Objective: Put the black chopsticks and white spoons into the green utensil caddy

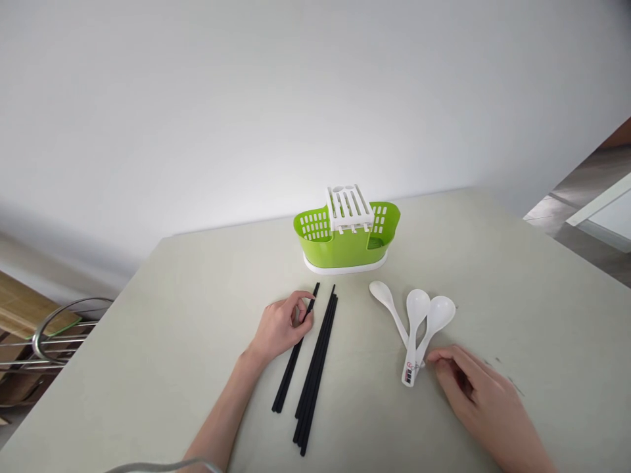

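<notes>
My left hand (283, 325) has its fingers curled round the upper part of a small group of black chopsticks (290, 371) lying on the table. Its thumb crosses over them and the index fingertip rests near their far end. Beside it, to the right, lies a second bundle of several black chopsticks (315, 374). Three white spoons (418, 322) are fanned out with handles overlapping; one handle bears a printed label. Close to the handle ends, my right hand (480, 401) rests on the table, fingers curled in, with nothing visible in it.
Against the wall side stands a green slotted basket (340, 253) with a white base and a white slatted rack (349, 209) across its top. The pale table (197, 295) meets the wall behind. A metal rack (54, 341) with boards is at the lower left, beyond the table edge.
</notes>
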`<state>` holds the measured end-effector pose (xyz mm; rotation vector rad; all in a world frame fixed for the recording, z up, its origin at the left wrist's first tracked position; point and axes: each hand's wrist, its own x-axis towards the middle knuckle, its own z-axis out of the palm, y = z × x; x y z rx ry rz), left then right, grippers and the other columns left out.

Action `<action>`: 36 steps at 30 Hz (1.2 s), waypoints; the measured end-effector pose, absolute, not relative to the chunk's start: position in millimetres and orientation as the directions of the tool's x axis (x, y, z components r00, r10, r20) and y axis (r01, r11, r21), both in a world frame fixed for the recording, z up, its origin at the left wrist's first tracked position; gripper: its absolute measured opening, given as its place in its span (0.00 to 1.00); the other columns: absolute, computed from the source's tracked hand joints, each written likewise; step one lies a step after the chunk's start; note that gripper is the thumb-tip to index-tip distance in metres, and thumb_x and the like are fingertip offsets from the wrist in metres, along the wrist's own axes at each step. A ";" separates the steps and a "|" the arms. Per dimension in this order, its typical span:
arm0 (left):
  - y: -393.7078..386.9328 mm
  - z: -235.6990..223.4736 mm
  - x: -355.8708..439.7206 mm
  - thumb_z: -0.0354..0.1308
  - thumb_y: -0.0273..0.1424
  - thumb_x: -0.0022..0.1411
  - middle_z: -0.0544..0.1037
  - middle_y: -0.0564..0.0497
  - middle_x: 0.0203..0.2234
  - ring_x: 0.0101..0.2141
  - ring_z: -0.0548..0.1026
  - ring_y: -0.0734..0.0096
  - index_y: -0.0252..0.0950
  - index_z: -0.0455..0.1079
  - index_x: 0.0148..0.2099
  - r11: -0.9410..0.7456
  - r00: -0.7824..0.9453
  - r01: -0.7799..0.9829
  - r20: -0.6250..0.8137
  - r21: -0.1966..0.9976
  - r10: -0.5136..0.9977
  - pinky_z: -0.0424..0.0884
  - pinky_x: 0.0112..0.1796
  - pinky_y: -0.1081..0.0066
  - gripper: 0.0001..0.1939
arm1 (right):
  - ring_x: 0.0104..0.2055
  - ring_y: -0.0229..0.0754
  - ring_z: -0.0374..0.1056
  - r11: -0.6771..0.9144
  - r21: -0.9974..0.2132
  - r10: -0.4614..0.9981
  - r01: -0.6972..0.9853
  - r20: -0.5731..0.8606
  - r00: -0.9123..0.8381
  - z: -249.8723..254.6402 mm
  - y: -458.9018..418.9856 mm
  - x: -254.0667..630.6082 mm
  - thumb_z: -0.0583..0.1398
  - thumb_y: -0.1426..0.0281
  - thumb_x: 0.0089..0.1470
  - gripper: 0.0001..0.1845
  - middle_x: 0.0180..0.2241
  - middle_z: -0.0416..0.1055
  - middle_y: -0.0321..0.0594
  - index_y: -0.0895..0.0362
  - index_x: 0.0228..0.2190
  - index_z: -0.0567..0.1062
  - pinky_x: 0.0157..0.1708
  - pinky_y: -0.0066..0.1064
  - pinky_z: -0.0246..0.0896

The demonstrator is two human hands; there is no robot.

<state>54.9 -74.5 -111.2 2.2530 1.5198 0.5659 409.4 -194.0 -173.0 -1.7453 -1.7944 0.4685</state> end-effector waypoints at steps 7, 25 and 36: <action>-76.5 -111.0 54.6 0.54 0.29 0.65 0.72 0.61 0.26 0.24 0.69 0.76 0.43 0.70 0.55 -0.359 0.340 0.786 0.133 0.504 0.931 0.67 0.32 0.72 0.17 | 0.23 0.36 0.70 0.081 -0.611 0.988 0.787 0.154 0.018 -175.9 -194.1 412.3 0.56 0.61 0.65 0.11 0.29 0.76 0.32 0.48 0.38 0.78 0.26 0.25 0.66; -77.5 -109.1 53.8 0.61 0.33 0.62 0.77 0.50 0.47 0.31 0.76 0.69 0.42 0.69 0.47 -0.375 0.295 0.865 0.266 0.334 0.918 0.73 0.35 0.65 0.11 | 0.24 0.38 0.65 -0.012 -0.658 0.985 0.753 0.122 0.122 -167.2 -196.0 398.9 0.54 0.59 0.65 0.12 0.28 0.73 0.32 0.48 0.37 0.76 0.29 0.28 0.63; -65.1 -105.8 16.9 0.62 0.29 0.64 0.80 0.45 0.55 0.54 0.75 0.48 0.41 0.78 0.41 -0.402 0.305 0.899 0.409 0.175 0.860 0.71 0.54 0.50 0.04 | 0.24 0.38 0.65 0.011 -0.667 0.983 0.745 0.143 0.114 -165.9 -194.7 399.4 0.54 0.59 0.66 0.13 0.28 0.73 0.31 0.48 0.36 0.76 0.29 0.29 0.62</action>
